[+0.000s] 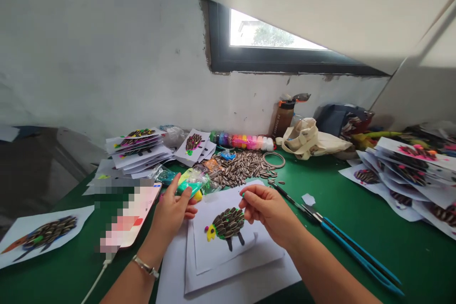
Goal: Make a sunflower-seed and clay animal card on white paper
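My right hand (258,203) pinches a tiny green bit of clay (243,195) between thumb and forefinger, just above the right end of a seed picture (228,224). That picture shows a seed-covered body with a yellow head, a magenta dot and two dark legs, on white paper. My left hand (174,206) is left of the picture, its thumb and forefinger on a green clay packet (192,184). Under the picture lie more white sheets (235,278). Behind it spreads a heap of striped sunflower seeds (244,166).
A phone (133,218) with a cable lies left. Blue-handled tweezers (359,251) and a black pen (287,195) lie right. Picture stacks stand at back left (140,152) and right (409,175). Behind are clay tubs (245,142), a bottle (282,118) and a cloth bag (306,140).
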A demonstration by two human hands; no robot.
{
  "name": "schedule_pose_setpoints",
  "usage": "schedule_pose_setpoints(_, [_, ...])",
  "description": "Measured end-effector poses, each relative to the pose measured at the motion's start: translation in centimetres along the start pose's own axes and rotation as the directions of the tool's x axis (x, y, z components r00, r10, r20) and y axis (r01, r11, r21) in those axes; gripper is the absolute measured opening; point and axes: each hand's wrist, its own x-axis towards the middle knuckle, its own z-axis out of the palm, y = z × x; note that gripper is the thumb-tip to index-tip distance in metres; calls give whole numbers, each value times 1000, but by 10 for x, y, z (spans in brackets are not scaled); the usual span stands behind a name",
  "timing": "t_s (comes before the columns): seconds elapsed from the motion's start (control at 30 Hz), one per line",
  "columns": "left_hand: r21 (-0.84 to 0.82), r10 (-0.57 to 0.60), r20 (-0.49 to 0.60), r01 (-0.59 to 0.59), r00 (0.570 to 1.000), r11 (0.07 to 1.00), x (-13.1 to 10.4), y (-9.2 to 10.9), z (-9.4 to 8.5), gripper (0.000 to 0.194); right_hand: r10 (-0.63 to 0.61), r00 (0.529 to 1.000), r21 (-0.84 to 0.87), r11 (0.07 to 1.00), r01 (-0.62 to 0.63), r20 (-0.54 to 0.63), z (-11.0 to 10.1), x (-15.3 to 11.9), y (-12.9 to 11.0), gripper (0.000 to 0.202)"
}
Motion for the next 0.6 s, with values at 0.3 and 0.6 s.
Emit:
schedule_pose_setpoints(0.3, [188, 165, -63, -151, 984, 971, -20, 15, -5, 52, -123, 991, -300, 948, 102, -50, 2, -5, 10, 33])
schedule_pose_setpoints(0.6, [-277, 18, 493, 137, 870, 951, -57, 22, 22, 53, -440, 857, -729, 489, 480, 269, 19, -20, 24, 18])
